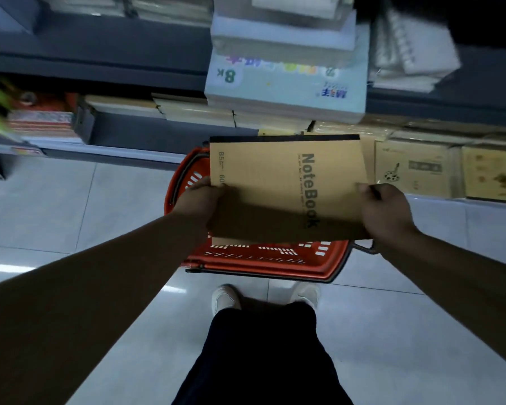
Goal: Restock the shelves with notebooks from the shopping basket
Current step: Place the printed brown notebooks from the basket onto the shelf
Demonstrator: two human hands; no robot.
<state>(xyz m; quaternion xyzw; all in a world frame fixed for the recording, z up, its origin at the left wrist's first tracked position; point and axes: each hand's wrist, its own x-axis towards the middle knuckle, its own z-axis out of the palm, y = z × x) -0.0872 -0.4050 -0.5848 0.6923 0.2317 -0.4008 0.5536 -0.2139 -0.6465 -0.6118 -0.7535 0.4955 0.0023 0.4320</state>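
A brown kraft notebook [275, 188] with a black spine strip and "NoteBook" printed on its cover is held flat above the red shopping basket [263, 258] on the floor. My left hand [197, 200] grips its left edge and my right hand [384, 211] grips its right edge, thumbs on the cover. The notebook hides most of the basket's inside. Just beyond it, the low shelf [114, 153] carries rows of stacked brown notebooks [415, 168].
A tall pile of pale blue "8K" pads [284, 89] stands on the shelf straight ahead, with spiral pads [412, 51] to its right and colourful items [41, 121] at the left. Grey floor tiles surround the basket; my feet [225, 296] stand just behind it.
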